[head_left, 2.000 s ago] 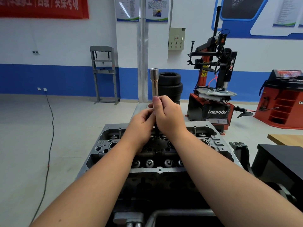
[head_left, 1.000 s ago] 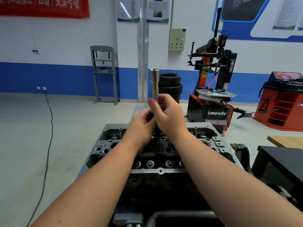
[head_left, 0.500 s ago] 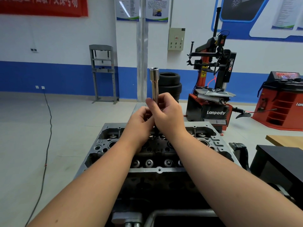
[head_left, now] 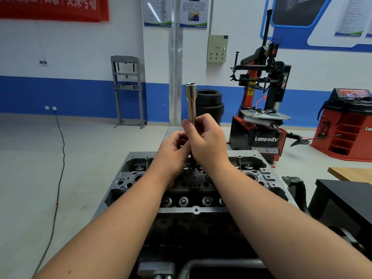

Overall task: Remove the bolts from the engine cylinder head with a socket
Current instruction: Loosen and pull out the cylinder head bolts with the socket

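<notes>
Head view looked down along two bare forearms that met above the engine cylinder head [head_left: 267, 179], a grey metal casting with round bores and valve springs showing, which sat low in the middle of the frame. A long chrome socket [head_left: 190, 102] stood upright over the far side of the casting, its open end up. The right hand [head_left: 207, 140] gripped the lower part of the socket, fingers curled round the shaft. The left hand [head_left: 173, 150] sat just beside and below it, touching it, with its fingers curled in at the foot of the tool; what they pinched there was hidden, so I cannot tell. No bolt could be made out. Behind the socket a stack of tyres [head_left: 209, 104] stood against the blue-banded wall, with a red and black tyre changer [head_left: 261, 109] to the right and a grey press frame [head_left: 127, 89] to the left. A black cable [head_left: 60, 158] ran across the pale floor.
</notes>
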Demonstrator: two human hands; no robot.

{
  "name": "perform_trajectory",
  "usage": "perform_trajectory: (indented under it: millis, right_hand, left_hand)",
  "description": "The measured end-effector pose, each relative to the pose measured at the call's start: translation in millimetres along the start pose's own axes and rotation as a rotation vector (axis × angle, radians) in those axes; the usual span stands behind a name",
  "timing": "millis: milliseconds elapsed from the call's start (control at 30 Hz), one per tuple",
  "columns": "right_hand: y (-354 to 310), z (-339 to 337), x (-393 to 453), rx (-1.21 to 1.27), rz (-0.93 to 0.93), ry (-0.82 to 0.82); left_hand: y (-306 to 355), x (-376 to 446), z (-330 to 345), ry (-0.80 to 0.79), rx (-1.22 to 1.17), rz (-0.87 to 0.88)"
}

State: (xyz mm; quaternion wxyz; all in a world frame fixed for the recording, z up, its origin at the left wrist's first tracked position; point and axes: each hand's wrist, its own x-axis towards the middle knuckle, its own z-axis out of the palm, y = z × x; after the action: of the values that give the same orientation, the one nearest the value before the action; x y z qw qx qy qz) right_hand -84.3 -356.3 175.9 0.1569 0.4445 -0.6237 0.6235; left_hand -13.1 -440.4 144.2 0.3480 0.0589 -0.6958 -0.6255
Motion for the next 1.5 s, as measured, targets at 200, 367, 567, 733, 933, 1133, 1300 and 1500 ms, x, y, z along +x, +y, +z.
perform_trajectory:
  millis: [200, 367, 567, 733, 933, 1133, 1300, 1500]
  right_hand:
    - [-0.1, -0.9, -0.9, -0.014, -0.012, -0.053]
    - [-2.6, -0.4, -1.1, -0.018, -0.001, -0.04]
    - [-1.1, -2.4, 0.6, -0.023, 0.001, -0.035]
    - [-2.6, -1.8, 0.2, -0.026, -0.01, -0.055]
    - [-2.2, -2.1, 0.6, 0.006, 0.018, -0.046]
    - [-1.0, -1.5, 0.5, -0.014, 0.005, -0.067]
    - [-0.4, -0.9, -0.2, -0.031, -0.014, -0.03]
    - [1.0, -1.0, 0.7, -0.027, 0.011, -0.056]
  left_hand:
    - [2.1, -1.0, 3.2, -0.044, -0.017, -0.031]
    - [-1.4, 0.0, -0.5, -0.03, 0.008, 0.027]
    - [1.3, -1.5, 2.2, -0.038, 0.007, -0.024]
    - [1.4, -1.1, 0.8, -0.034, -0.016, 0.008]
    - [2.4, -1.3, 2.2, -0.024, -0.043, -0.025]
    - [3.3, -2.7, 1.5, -0.047, 0.0, 0.013]
    - [2.8, -1.6, 1.0, -0.039, -0.009, 0.001]
    - [4.7, -2.8, 2.4, -0.05, 0.012, -0.021]
